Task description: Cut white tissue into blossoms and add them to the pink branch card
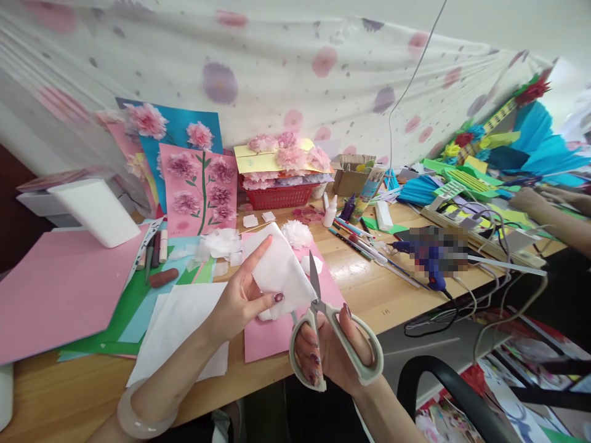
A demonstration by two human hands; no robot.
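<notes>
My left hand (240,295) pinches a folded piece of white tissue paper (281,267) above the wooden table (392,295), thumb on the near face and fingers behind. My right hand (330,351) grips grey-handled scissors (323,326), fingers through the loops. The blades point up and lie against the right edge of the tissue paper. A pale bangle (138,412) circles my left wrist. Below the hands lies a pink paper sheet (277,332) with a white tissue flower (297,234) beyond it.
White sheets (180,326), pink card (55,289) and green paper cover the left of the table. A pink flower picture (198,187), a red basket (279,195), glue bottles, pens and a blue glue gun (431,261) lie behind. Another person's arm (549,215) rests at right. A black chair arm (443,381) is near.
</notes>
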